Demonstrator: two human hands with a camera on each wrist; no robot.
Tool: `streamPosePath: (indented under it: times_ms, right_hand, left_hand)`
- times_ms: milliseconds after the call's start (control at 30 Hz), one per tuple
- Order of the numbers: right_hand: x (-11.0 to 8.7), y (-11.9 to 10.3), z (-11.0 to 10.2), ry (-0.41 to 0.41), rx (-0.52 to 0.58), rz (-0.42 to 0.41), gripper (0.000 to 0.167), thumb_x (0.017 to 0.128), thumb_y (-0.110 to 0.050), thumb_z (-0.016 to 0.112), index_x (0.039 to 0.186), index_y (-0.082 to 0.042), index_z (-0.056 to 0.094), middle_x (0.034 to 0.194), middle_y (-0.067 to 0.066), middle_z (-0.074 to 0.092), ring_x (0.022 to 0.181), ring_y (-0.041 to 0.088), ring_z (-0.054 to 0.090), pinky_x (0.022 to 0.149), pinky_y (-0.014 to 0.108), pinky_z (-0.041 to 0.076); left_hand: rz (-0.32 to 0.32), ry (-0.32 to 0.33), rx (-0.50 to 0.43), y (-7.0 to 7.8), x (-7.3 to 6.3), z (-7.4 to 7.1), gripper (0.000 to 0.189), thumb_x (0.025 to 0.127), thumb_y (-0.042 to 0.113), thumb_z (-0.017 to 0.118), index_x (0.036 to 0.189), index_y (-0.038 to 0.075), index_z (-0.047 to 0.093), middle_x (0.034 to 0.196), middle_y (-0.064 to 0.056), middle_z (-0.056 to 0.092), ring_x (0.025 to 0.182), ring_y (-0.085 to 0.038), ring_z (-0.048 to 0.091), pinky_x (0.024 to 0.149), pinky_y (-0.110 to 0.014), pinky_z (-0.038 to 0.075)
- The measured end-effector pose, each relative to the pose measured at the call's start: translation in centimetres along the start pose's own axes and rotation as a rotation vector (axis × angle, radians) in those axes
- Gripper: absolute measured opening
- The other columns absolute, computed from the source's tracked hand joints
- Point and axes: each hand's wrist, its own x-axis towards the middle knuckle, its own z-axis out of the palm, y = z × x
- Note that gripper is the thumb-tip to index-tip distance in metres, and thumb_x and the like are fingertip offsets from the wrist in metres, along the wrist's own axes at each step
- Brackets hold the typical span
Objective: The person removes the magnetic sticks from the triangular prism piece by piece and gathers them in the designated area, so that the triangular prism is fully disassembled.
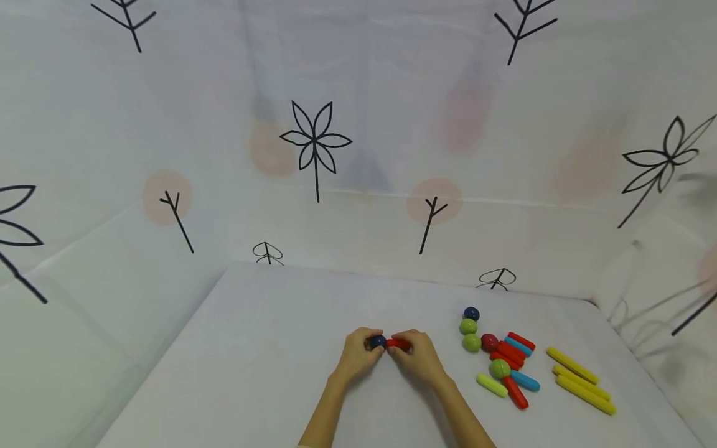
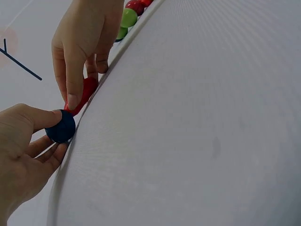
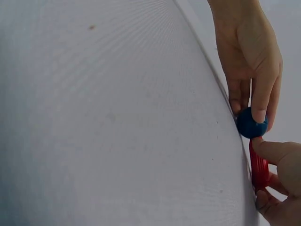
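Observation:
My left hand [image 1: 358, 354] pinches a dark blue ball [image 2: 61, 126] between thumb and fingers, over the middle of the white table. Beside it my right hand [image 1: 419, 356] grips a short red rod [image 3: 259, 162] by its sides. One end of the rod meets the ball; whether it sits inside the ball cannot be told. In the head view, fingers cover parts of both pieces.
To the right lie a dark blue ball [image 1: 472, 313], green balls [image 1: 472, 342], a dark red ball [image 1: 490, 342], red rods [image 1: 516, 393], blue rods [image 1: 525, 381], a light green rod [image 1: 492, 385] and yellow rods [image 1: 585, 394]. A patterned cloth [image 1: 364, 230] hangs behind.

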Motion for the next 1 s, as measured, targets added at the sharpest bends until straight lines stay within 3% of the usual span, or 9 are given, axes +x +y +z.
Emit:
streamPosePath:
  times_ms: [200,367,600,833,1000]
  right_hand:
    - [-0.1,0.0,0.1,0.013,-0.026,0.021,0.021,0.077,-0.014,0.077,0.093,-0.002,0.072,0.082,0.007,0.066,0.075,0.016,0.054,0.066,0.03,0.043]
    - [-0.3,0.0,0.0,0.011,-0.057,0.029,0.021,0.077,-0.012,0.075,0.093,0.0,0.071,0.078,0.007,0.061,0.07,0.014,0.052,0.061,0.026,0.041]
    - [-0.9,-0.3,-1.0,-0.025,-0.043,0.081,0.025,0.082,-0.013,0.072,0.102,0.002,0.069,0.085,0.008,0.06,0.076,0.015,0.054,0.068,0.03,0.047]
    - [-3.0,-0.2,-5.0,0.0,-0.028,0.18,0.024,0.084,-0.008,0.069,0.107,0.0,0.068,0.092,0.008,0.061,0.083,0.017,0.054,0.072,0.031,0.049]
    - [-5.2,0.6,-9.6,0.069,-0.128,0.203,0.025,0.085,-0.011,0.069,0.108,-0.001,0.066,0.097,0.009,0.062,0.086,0.019,0.053,0.071,0.028,0.049]
  left_hand:
    - [0.033,0.028,0.029,0.0,0.0,0.0,0.03,0.076,-0.002,0.071,0.105,-0.007,0.067,0.098,-0.018,0.066,0.079,-0.021,0.062,0.067,-0.02,0.051]
    - [0.021,0.047,0.042,-0.1,0.1,0.1,0.03,0.075,0.001,0.074,0.104,-0.005,0.068,0.096,-0.016,0.067,0.079,-0.019,0.062,0.066,-0.02,0.05]
    - [0.008,0.066,0.044,0.1,0.0,0.2,0.029,0.075,0.002,0.074,0.103,-0.004,0.068,0.095,-0.015,0.067,0.079,-0.021,0.062,0.067,-0.022,0.051]
    - [-0.01,0.062,0.029,0.2,-0.1,0.3,0.029,0.077,0.002,0.073,0.104,-0.006,0.067,0.095,-0.017,0.067,0.078,-0.02,0.062,0.066,-0.021,0.05]
    - [-0.011,0.071,0.036,0.3,0.0,0.4,0.029,0.077,0.003,0.073,0.104,-0.005,0.067,0.094,-0.016,0.068,0.077,-0.019,0.061,0.066,-0.02,0.049]
